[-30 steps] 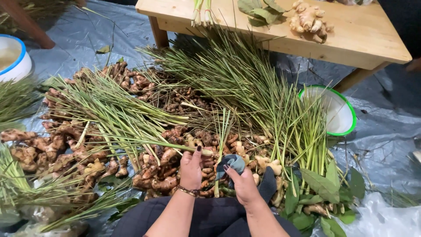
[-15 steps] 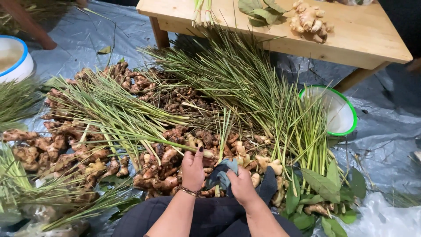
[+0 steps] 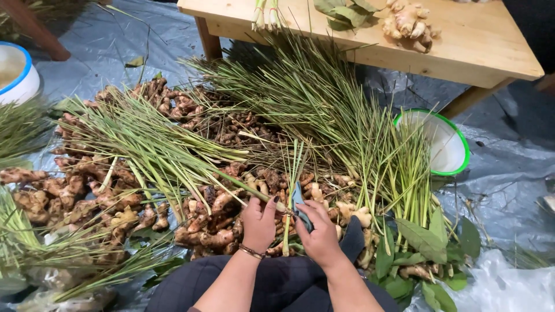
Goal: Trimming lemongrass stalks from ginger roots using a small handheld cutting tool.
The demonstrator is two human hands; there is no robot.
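Both hands have been drawn closer together over the last second, and the small blue-grey tool (image 3: 298, 203), earlier held lower and flatter, is now raised upright between them. A green stalk (image 3: 287, 222) is pinched between the thumb and fingers of the left hand (image 3: 258, 224), just above the lap. The tool is gripped in the closed fingers of the right hand (image 3: 319, 232) and is pressed against the stalk. Ginger roots (image 3: 214, 216) are heaped just beyond the hands, under long bundles of green stalks (image 3: 324, 115). A white bowl with a green rim (image 3: 444, 147) is seen to the right, and a wooden table (image 3: 462, 52) at the top carries more ginger.
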